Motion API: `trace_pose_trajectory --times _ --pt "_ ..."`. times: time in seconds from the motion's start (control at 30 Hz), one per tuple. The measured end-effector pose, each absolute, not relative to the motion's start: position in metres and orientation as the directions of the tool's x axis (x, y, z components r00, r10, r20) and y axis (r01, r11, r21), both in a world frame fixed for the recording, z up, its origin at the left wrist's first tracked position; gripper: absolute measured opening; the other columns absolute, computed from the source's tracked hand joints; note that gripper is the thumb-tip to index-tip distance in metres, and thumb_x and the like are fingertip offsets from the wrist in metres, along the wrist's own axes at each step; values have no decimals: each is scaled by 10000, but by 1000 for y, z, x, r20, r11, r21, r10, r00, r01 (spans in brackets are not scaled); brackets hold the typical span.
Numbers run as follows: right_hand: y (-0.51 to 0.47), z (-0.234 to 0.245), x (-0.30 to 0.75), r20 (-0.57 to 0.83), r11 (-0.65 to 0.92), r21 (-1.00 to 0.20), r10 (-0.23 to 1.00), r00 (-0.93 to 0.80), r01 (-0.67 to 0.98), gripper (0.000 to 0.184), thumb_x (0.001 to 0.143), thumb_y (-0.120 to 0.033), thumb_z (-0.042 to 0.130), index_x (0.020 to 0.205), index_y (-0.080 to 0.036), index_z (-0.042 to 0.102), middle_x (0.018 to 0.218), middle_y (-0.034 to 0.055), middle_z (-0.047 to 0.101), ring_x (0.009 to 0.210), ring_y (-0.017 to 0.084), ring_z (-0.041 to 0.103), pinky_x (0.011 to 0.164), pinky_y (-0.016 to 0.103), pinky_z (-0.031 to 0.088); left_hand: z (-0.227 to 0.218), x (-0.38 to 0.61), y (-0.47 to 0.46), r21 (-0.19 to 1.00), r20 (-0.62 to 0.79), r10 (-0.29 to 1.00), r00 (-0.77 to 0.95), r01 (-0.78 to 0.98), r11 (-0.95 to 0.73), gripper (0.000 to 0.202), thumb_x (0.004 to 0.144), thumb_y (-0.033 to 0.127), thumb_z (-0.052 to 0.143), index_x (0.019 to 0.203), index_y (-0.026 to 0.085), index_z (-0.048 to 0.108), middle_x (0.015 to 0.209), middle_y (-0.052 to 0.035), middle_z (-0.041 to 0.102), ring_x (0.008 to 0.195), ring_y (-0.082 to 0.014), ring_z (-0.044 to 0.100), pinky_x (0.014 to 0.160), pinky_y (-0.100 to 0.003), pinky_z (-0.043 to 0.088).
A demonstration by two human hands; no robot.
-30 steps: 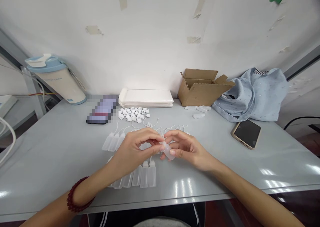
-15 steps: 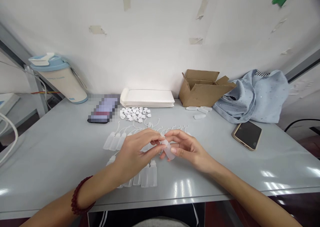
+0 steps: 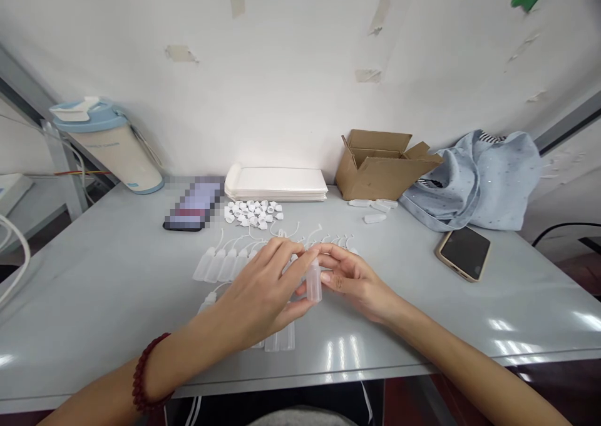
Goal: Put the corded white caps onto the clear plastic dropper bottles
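The grey table (image 3: 94, 301) runs wide from side to side. Its near edge crosses just above the person's forearms, and its far edge meets the white wall. The far side is crowded: a blue-lidded jug (image 3: 110, 144) at the left corner, a pale blue cloth bag (image 3: 479, 176) at the right, an open cardboard box (image 3: 380, 163) beside the bag, and a flat stack of white sheets (image 3: 277, 183) in the middle. A phone (image 3: 464, 252) lies face up to the right of the hands, well apart from them. The broad left part of the tabletop and the strip along the near right edge are bare.

In front of the stack lies a heap of white caps (image 3: 252, 213). Nearer still, a row of little bottles (image 3: 220, 264) lies flat with thin tips pointing away. A second row (image 3: 280, 338) lies partly under the left wrist.

Both hands meet over the middle of the table. The right hand (image 3: 357, 279) pinches the small bottle (image 3: 313, 283) by its body, thumb against its side. The left hand (image 3: 256, 298) reaches across with its forefinger at the bottle's top and its thumb low against it. The bottle stands nearly upright above the table, long axis vertical and neck upward. A dark red bead bracelet (image 3: 145, 376) circles the left wrist.
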State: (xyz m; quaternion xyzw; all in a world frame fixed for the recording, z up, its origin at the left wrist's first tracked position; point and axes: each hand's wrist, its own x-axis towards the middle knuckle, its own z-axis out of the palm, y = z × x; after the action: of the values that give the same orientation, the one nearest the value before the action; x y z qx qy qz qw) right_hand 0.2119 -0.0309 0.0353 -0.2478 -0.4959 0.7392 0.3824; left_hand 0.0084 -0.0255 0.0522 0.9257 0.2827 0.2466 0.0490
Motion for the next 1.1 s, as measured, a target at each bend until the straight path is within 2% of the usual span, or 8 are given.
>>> trace_pose_trajectory --times 0.1,0.3,0.6,0.7,0.8,0.9,1.0,1.1 --pt "-33 36 210 24 -156 -949 830 -557 -273 303 869 -241 623 1164 -223 556 1096 63 650 823 160 692 805 350 524 53 9 -27 211 423 547 722 509 -835 494 846 140 558 1316 124 406 1045 -106 527 976 -249 464 803 -392 469" --pt "-37 39 207 -18 -64 -992 922 -386 -106 187 800 -247 697 977 -195 669 786 -3 688 667 113 656 652 245 536 55 10 -27 189 385 546 744 515 -836 387 843 140 554 1222 122 476 1036 -111 519 955 -253 466 774 -393 485" --pt "-33 44 210 -64 -112 -990 898 -435 -84 270 799 -330 688 1018 -174 668 876 32 707 647 106 648 639 252 544 55 5 -28 196 447 475 758 435 -879 388 895 228 566 1247 100 466 1167 -132 546 1095 -259 430 949 -432 430" --pt "-30 48 220 -162 -178 -984 810 -564 27 275 794 -329 690 1011 -160 678 849 28 696 636 98 652 628 233 535 60 4 -30 282 382 468 797 381 -880 368 861 249 613 1189 121 506 1130 -110 576 1087 -253 433 931 -411 441" --pt "-26 53 234 -333 -228 -942 576 -746 244 252 800 -322 676 973 -141 698 781 32 687 688 126 681 584 208 522 67 4 -34 440 258 445 857 306 -844 339 801 279 682 1093 163 554 1082 -65 600 1038 -219 460 877 -347 467" --pt "-24 56 244 -463 -186 -886 424 -778 425 252 796 -309 672 968 -128 705 766 41 689 668 128 687 541 190 506 71 5 -38 533 160 427 890 286 -796 307 750 249 721 1018 189 584 997 -23 622 972 -194 480 798 -296 474" --pt "-23 55 244 -484 -175 -873 411 -772 454 263 802 -299 663 995 -124 699 761 42 690 664 123 685 552 189 508 69 5 -40 513 119 434 893 319 -797 296 730 265 746 970 186 592 939 -13 619 940 -197 481 780 -302 461" --pt "-24 51 239 -471 -192 -882 419 -776 431 289 800 -301 668 1024 -119 687 750 41 688 651 119 679 562 196 512 64 5 -39 405 106 437 893 362 -839 291 730 317 754 910 160 587 910 -33 598 921 -215 472 777 -329 447"
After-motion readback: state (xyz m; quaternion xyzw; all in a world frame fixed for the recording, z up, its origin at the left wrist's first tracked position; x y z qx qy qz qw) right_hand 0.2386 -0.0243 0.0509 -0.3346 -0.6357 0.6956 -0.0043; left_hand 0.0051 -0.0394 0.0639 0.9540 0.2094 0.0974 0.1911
